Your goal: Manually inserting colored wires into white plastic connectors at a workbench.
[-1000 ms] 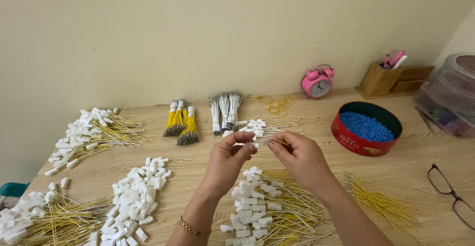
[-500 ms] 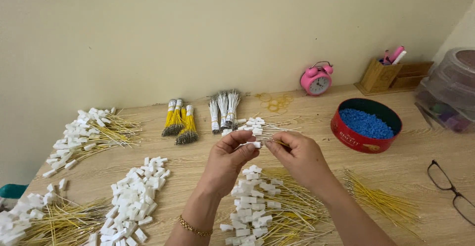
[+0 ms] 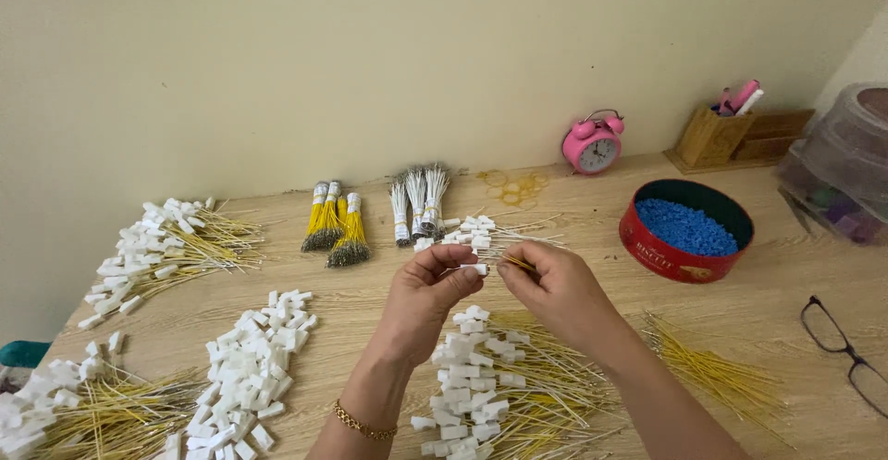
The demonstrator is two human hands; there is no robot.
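Observation:
My left hand (image 3: 427, 295) pinches a small white plastic block (image 3: 475, 269) between thumb and fingers above the table's middle. My right hand (image 3: 552, 291) faces it and pinches a thin yellow wire (image 3: 518, 262), whose end meets the block. Right below both hands lies a heap of yellow wires with white blocks on their ends (image 3: 481, 388). A pile of loose white blocks (image 3: 248, 368) sits to the left of my left forearm. Loose yellow wires (image 3: 712, 368) lie to the right of my right forearm.
A red round tin of blue beads (image 3: 686, 229) stands at right, black glasses (image 3: 844, 354) near the right edge. Yellow and white wire bundles (image 3: 370, 215), finished heaps (image 3: 171, 247) (image 3: 74, 404), a pink alarm clock (image 3: 593, 144), a wooden pen holder (image 3: 717, 132) and a clear container (image 3: 842, 169) ring the table.
Both hands have stayed together at the same spot above the heap; fingers shifted slightly around the block and wire.

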